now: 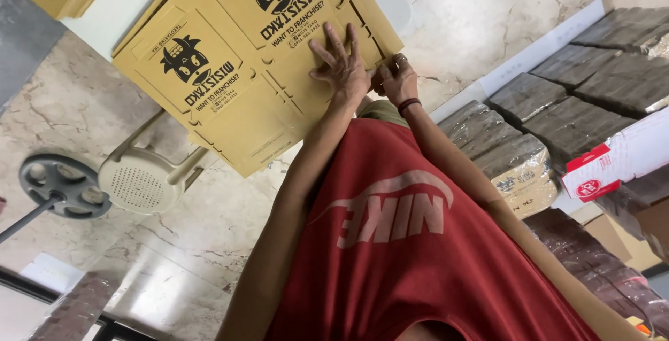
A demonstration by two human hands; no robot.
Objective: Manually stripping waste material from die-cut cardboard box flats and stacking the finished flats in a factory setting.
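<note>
Left hand (341, 69) lies flat, grip open, pressing the cardboard sheet (230, 69). Right hand (398, 80) at its 3 o'clock curls at the sheet edge; grip unclear. Risk: uneven pressure could crease it off-score.

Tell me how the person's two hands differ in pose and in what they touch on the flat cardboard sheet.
The left hand lies flat with fingers spread on the printed face of the yellow cardboard sheet; the right hand is curled at the sheet's edge. The right hand's wrist carries a dark band and a finger ring; the left hand's wrist is bare. The left hand reaches further onto the sheet than the right hand. Both touch the same sheet, close together.
</note>
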